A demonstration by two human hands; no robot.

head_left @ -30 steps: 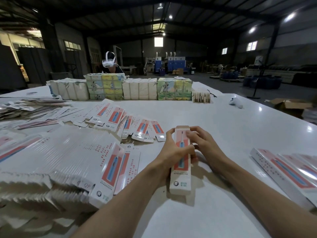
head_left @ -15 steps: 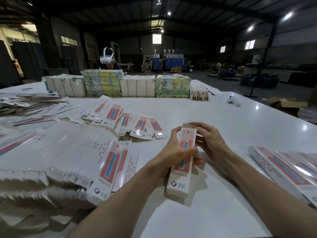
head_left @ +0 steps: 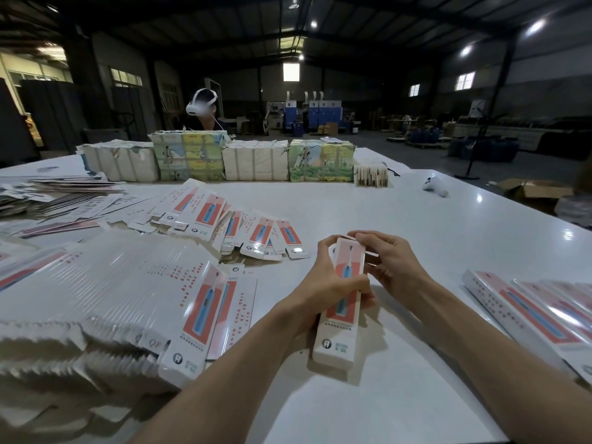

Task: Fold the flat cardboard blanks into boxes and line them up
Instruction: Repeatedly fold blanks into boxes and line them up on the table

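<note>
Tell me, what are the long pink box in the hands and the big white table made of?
The box looks like thin printed cardboard with a slightly shiny coating: it has sharp folded edges and a soft sheen. The table has a smooth, glossy white top, with bright reflected spots on it. It could be laminate or painted board; I cannot tell which.

A: What's around the box (head_left: 333, 344)?
B: The left hand (head_left: 323, 283) grips its middle; the right hand (head_left: 392, 267) pinches its far end. Left of it lie flat blanks (head_left: 128, 283), right of it finished boxes (head_left: 528, 312), on the counter (head_left: 384, 213).
</note>
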